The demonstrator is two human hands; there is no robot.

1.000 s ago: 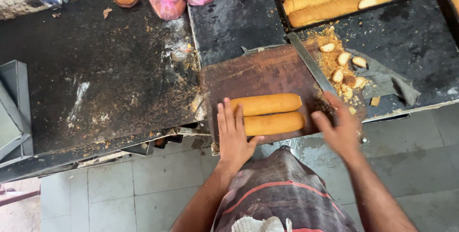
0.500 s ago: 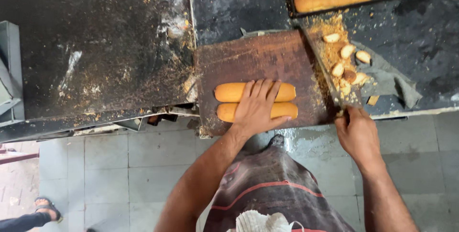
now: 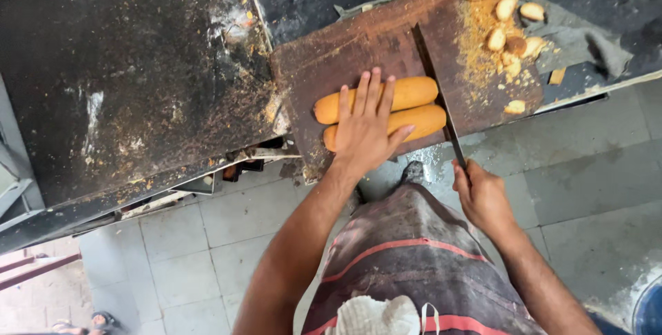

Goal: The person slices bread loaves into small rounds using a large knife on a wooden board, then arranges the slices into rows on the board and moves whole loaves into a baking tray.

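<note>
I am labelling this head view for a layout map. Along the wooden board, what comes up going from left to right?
Left hand pressing on two long bread rolls → knife blade at the rolls' right ends → heap of cut bread ends among crumbs.

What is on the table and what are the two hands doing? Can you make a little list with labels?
left hand: left hand pressed flat on two long bread rolls
right hand: right hand in a closed grip on a long knife
knife: blade lies across the board at the rolls' right ends
board: brown cutting board, worn
cut pieces: small bread ends and crumbs at the board's far right corner
counter: dark, stained counter
</note>
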